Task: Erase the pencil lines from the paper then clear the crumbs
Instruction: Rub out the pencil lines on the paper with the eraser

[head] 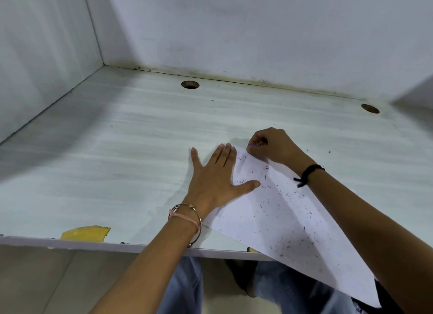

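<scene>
My left hand (218, 180) lay flat, fingers spread, pinning the paper (276, 220), which overhung the surface (117, 161). My right hand (274, 147), fingers curled, pinched what was probably the eraser (253, 145) at its far corner. Erasing seemed nearly done; the crumbs (284, 243) wanted sweeping off next.
</scene>
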`<state>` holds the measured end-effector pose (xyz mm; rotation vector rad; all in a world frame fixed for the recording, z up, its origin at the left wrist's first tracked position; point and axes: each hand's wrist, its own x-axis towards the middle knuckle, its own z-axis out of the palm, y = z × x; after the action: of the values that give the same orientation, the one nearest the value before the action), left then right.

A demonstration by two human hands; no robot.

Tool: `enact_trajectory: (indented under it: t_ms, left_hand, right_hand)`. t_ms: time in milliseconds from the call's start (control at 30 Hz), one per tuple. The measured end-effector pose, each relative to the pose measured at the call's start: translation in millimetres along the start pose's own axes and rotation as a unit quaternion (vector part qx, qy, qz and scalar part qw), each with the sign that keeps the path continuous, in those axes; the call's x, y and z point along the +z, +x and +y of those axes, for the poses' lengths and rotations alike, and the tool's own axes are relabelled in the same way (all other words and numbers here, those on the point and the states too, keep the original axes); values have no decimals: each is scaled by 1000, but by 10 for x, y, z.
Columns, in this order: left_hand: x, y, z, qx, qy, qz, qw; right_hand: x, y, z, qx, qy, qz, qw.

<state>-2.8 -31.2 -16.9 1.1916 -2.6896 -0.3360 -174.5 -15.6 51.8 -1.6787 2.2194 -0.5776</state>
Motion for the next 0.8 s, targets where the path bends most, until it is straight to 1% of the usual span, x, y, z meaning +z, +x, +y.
enact_trajectory:
  t_ms: [67, 167, 200, 333, 433, 533, 633, 700, 800]
  left_hand:
    - [-4, -5, 3, 2, 2, -1, 1000]
    - [3, 0, 6, 5, 4, -1, 1000]
    - [5, 3, 4, 4, 3, 0, 1000]
    - [5, 4, 3, 0, 4, -5, 1000]
    - [2, 4, -3, -2, 0, -2, 1000]
    - [2, 1, 0, 0, 4, -7, 1000]
    - [-2, 8, 0, 4, 9, -7, 1000]
    - [4, 14, -4, 3, 11, -3, 1000]
    - [11, 3, -5, -2, 4, -5, 1000]
  right_hand:
    - [-4, -34, -58, -12, 5, -27, 1000]
    - [110, -223, -165, -43, 0, -88, 995]
    - [148, -250, -168, -43, 8, -91, 995]
    - [119, -77, -69, -4, 23, -26, 999]
    - [48, 51, -41, 2, 22, -2, 1000]
    - [51, -62, -87, 7, 41, -20, 999]
    - [162, -305, -139, -11, 52, -55, 997]
    - [191, -308, -124, -20, 53, -42, 998]
    - [111, -87, -56, 7, 46, -4, 999]
